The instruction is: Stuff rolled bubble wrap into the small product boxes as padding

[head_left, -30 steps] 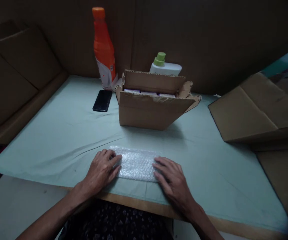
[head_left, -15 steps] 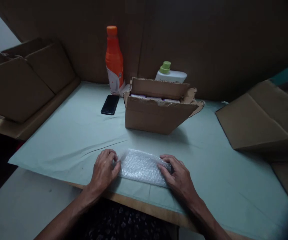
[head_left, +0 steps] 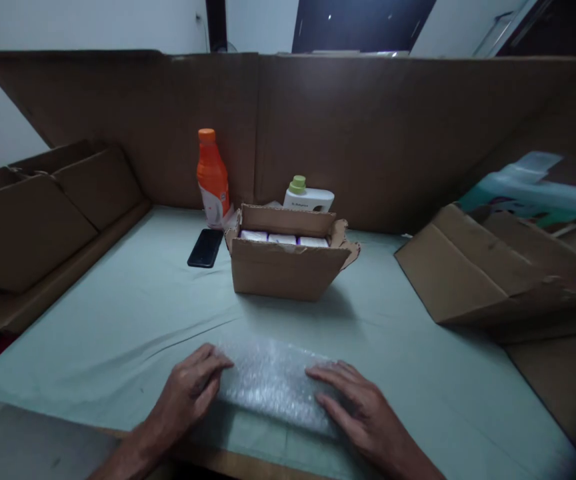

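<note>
Bubble-wrapped bundle (head_left: 274,383) lies flat on green table cover (head_left: 118,313) near front edge, left hand (head_left: 188,395) and right hand (head_left: 363,413) pressing its ends with fingers spread flat, gripping nothing; print on orange bottle (head_left: 213,177) and white bottle (head_left: 308,198) unreadable.

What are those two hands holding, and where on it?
The bubble-wrap bundle, flat on the table: left hand rests on its left end, right hand on its right end; neither lifts it.

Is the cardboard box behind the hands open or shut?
Open. The cardboard box has its top flaps folded outward, and a row of white packs shows inside it.
</note>
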The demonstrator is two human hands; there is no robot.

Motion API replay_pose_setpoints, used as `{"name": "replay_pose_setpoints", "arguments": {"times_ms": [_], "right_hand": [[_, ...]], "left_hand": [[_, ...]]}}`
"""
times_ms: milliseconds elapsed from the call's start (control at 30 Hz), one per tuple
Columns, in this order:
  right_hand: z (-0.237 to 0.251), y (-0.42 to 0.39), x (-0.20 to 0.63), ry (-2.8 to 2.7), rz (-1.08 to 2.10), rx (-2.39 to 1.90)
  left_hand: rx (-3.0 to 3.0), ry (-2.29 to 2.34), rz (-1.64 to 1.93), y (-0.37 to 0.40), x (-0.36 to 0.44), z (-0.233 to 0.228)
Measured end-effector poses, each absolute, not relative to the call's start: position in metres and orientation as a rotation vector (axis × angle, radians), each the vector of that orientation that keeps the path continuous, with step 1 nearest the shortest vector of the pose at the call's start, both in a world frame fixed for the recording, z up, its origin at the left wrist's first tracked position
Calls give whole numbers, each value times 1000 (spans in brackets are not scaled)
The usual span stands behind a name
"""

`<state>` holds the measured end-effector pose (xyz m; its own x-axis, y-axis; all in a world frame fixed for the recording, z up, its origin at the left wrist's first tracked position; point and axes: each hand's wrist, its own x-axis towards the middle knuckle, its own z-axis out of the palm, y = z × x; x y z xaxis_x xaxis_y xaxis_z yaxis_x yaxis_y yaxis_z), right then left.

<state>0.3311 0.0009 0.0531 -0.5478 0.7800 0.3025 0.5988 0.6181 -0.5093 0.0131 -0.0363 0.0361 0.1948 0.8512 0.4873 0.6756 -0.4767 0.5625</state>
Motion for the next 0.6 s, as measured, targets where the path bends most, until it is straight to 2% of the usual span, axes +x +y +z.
{"name": "replay_pose_setpoints", "arguments": {"times_ms": [167, 233, 300, 433, 500, 600], "right_hand": [[141, 72, 315, -2008, -103, -998], [168, 115, 312, -1944, -154, -1052], [183, 158, 312, -2036, 7, -1163], [188, 223, 308, -2449, 378, -1418], [184, 238, 300, -2661, 334, -1503], [180, 242, 285, -2868, 195, -1503]], "left_hand": [[2668, 1674, 1701, 35, 23, 117], [2726, 1610, 1752, 75, 28, 146], [2659, 1651, 1428, 115, 30, 167], [2499, 1711, 289, 173, 31, 186], [2457, 1636, 33, 190, 32, 188], [2446, 1510, -60, 204, 35, 190]]}}
